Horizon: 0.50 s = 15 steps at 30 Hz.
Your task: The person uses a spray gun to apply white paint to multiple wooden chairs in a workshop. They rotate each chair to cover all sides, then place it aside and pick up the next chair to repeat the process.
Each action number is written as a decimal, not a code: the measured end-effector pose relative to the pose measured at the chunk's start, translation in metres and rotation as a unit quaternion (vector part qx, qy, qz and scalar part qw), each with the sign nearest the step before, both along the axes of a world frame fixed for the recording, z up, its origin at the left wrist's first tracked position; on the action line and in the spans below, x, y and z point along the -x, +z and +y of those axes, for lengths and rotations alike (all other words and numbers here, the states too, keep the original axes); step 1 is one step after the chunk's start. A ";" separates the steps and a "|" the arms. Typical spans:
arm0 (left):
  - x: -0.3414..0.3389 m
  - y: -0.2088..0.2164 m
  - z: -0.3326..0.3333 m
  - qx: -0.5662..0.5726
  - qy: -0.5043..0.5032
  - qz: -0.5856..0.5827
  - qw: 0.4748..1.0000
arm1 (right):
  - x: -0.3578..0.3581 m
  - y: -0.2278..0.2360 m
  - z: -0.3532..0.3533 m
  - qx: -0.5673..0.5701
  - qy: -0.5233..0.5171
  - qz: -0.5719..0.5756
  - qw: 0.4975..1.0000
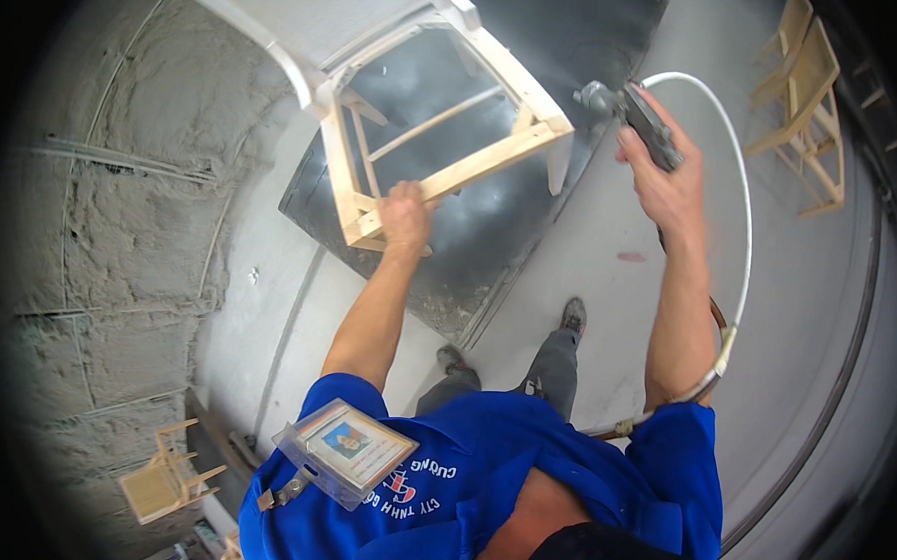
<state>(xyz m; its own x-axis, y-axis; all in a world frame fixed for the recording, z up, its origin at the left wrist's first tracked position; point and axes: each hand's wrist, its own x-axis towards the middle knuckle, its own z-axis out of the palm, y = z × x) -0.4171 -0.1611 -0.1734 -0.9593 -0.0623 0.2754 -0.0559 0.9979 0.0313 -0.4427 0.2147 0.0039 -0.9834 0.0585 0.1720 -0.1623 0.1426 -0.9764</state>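
Note:
A pale wooden chair frame (493, 160) with an open seat is tipped in front of me, its back toward the top edge. My left hand (406, 218) is wrapped round the near rail of the seat, close to its left corner. In my right hand (671, 185) is a dark spray gun (652, 129), its metal nozzle pointing left toward the chair's right corner. A faint mist hangs near the nozzle. From the gun a white hose (728, 138) loops down along my right forearm.
Beneath the chair lies a dark, dusted panel (439, 300) on the grey floor. Other wooden chairs (811, 94) stand at the far right, and another chair (167, 477) is at the lower left. A rough grey wall (156, 233) runs along the left. A dark hose (825, 414) curves along the right.

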 end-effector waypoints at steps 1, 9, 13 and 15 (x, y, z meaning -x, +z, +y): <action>-0.005 0.003 0.002 -0.030 -0.018 0.006 0.999 | 0.005 0.006 -0.027 -0.038 -0.023 0.059 0.997; -0.215 0.027 0.029 -0.454 -0.462 -0.404 0.646 | 0.060 -0.001 -0.230 -0.280 -0.048 0.096 0.954; -0.288 0.041 0.013 -0.601 -0.471 -0.434 0.478 | 0.091 0.012 -0.265 -0.537 -0.053 0.188 0.821; -0.290 0.053 0.000 -0.612 -0.338 -0.523 0.487 | 0.100 0.032 -0.270 -0.567 -0.078 0.235 0.785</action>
